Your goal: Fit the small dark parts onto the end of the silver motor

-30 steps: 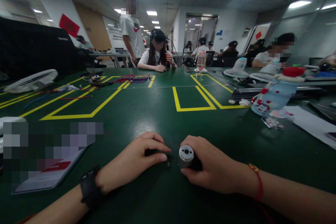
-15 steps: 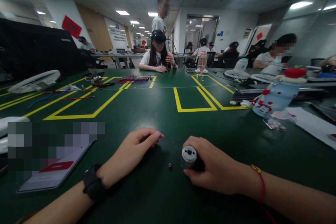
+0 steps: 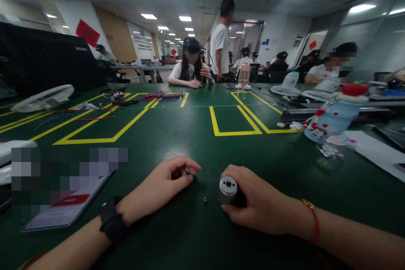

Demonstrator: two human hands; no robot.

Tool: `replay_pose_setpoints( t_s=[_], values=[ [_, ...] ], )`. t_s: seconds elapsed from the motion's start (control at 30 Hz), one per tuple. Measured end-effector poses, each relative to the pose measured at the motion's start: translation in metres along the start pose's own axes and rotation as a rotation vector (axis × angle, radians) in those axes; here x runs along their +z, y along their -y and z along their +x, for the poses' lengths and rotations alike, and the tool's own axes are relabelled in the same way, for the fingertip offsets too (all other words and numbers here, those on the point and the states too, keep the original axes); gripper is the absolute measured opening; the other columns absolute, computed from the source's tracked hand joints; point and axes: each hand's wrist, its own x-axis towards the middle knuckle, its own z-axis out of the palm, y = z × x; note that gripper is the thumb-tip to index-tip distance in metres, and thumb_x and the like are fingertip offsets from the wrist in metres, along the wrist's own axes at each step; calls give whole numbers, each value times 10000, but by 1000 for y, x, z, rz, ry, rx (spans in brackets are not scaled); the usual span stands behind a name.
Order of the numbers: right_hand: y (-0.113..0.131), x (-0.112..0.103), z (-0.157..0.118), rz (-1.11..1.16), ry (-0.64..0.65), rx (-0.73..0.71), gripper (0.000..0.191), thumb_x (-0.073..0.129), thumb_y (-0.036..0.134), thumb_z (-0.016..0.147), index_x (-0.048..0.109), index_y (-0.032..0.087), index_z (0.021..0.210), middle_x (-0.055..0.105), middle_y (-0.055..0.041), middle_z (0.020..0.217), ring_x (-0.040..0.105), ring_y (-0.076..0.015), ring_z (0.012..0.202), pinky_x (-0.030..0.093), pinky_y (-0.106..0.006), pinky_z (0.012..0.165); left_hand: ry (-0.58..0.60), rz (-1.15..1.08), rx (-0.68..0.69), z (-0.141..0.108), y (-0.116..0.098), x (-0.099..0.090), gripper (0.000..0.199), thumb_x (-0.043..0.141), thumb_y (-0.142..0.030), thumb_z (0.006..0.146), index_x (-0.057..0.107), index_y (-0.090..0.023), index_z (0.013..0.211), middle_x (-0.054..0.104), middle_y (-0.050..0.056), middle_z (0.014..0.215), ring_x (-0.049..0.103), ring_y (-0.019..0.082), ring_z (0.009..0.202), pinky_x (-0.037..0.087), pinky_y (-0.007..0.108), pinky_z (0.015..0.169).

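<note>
My right hand (image 3: 253, 200) was wrapped around the metal cylinder (image 3: 228, 190), its holed end showing. My left hand (image 3: 166, 181) was empty, fingers loosely curled. The small ring (image 3: 205, 200) lay between them on the desk (image 3: 177, 240).

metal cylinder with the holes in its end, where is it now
In the head view, the metal cylinder is right of centre, gripped in the right hand, just right of the tiny ring.

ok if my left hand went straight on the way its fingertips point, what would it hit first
Probably your right hand, at the fingers curled around the silver metal cylinder, though depth is unclear.
</note>
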Motion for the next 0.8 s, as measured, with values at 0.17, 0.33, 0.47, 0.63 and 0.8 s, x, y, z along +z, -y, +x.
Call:
replay_pose_setpoints(
  t_s=[0.17,0.33,0.47,0.63,0.8],
  values=[
    [0,1,0,-12,-4,0,289,652,166,727,533,194,988,582,-36,950,490,-184,800,390,-329,732,138,242,193,-7,-9,4,196,752,-283,759,706,-260,948,611,13,1055,558,220,1005,422,360,905],
    [0,1,1,-25,3,1,281,652,170,724,525,193,973,574,-29,939,484,-181,796,384,-326,725,106,190,198,-5,-15,11,70,701,-302,843,738,-261,885,615,6,975,582,191,932,431,329,860],
    [2,3,4,-41,-4,-15,274,647,173,725,523,194,969,573,-25,940,485,-176,791,381,-324,721,-63,38,217,-2,-29,17,121,653,-246,889,737,-280,970,609,0,959,587,163,899,446,280,798],
    [3,6,5,-87,15,-6,259,629,217,758,525,179,993,566,-48,938,489,-195,799,390,-344,721,-98,19,281,-3,-45,28,216,622,-185,908,739,-313,1036,603,-5,927,580,152,871,451,267,766],
    [2,7,5,-90,7,-22,307,632,222,762,528,170,1046,568,-62,970,499,-210,836,391,-361,758,-49,57,288,-4,-48,31,279,576,-156,933,711,-319,1113,591,-7,934,570,145,876,453,267,773]
  ],
)
